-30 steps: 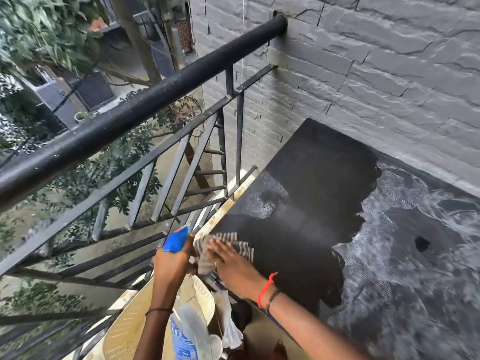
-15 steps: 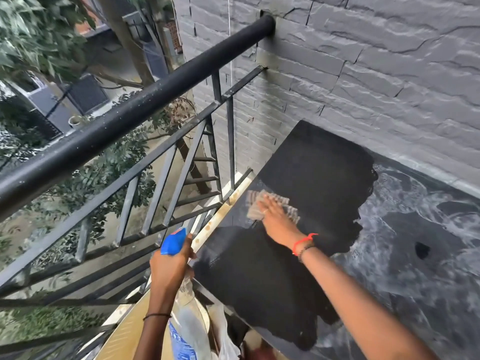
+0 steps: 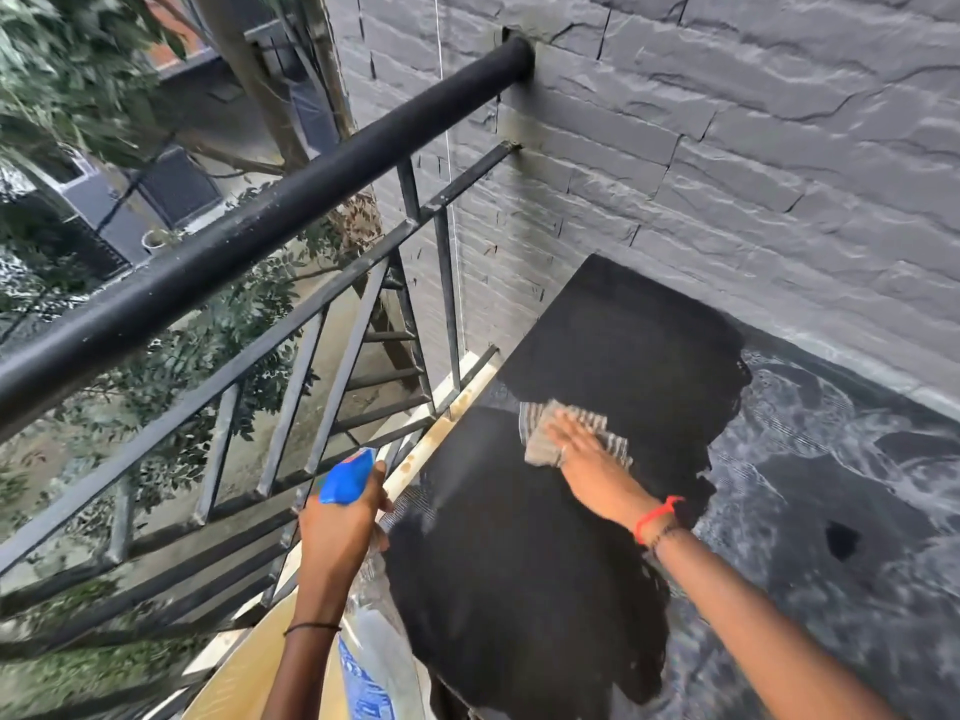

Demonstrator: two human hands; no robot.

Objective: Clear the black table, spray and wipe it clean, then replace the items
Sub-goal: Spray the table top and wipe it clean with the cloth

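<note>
The black table [image 3: 613,345] fills the right half of the view, set against the wall. Its left part is dark and wiped, its right part is covered in grey-white foamy smears. My right hand [image 3: 582,452] presses flat on a striped grey cloth [image 3: 540,428] near the table's left edge. My left hand [image 3: 343,517] grips a clear spray bottle [image 3: 358,652] with a blue trigger head [image 3: 345,475], held just off the table's left edge. Nothing else stands on the tabletop.
A black metal railing [image 3: 249,236] runs along the left, close to the table's edge. A grey stone-brick wall [image 3: 727,163] backs the table. A tan chair seat [image 3: 244,672] shows at the bottom left below the bottle.
My right hand has slid the cloth from the near left corner away along the left edge, toward the wall. My left hand keeps hold of the spray bottle beside the edge.
</note>
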